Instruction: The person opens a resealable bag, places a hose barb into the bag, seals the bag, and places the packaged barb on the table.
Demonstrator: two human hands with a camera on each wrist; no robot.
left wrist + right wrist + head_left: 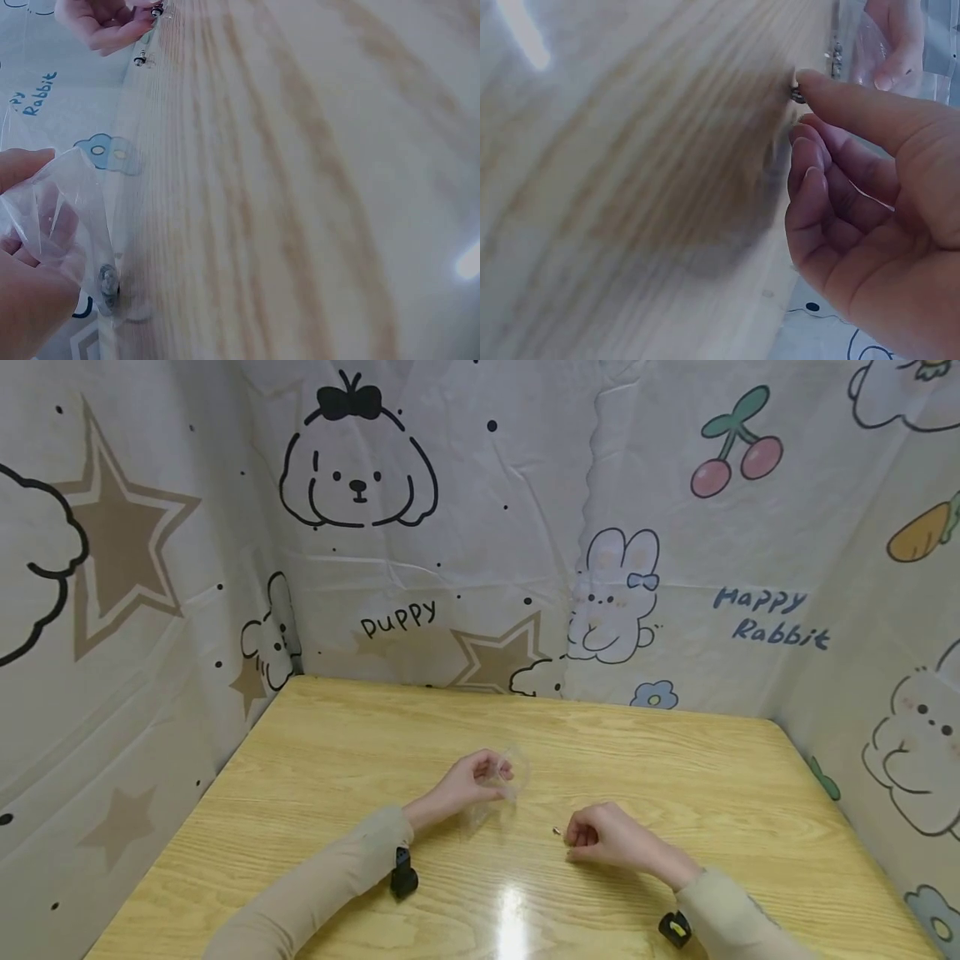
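My left hand grips a clear plastic bag, held above the table with thumb and fingers apart around it. Shiny small metal parts sit in the bag's lower corner. To the right, low over the tabletop, is my right hand. Its thumb and curled forefinger close around a small metal piece at their tips; the hold is partly hidden. Another small metal piece, silvery with a dark band, lies on the table just left of those fingertips. Their exact kind is too small to make out.
Both hands work over a light wood-grain table. A printed curtain hangs behind it and along both sides. Black wrist devices sit under the beige sleeves. Glare marks the front of the tabletop.
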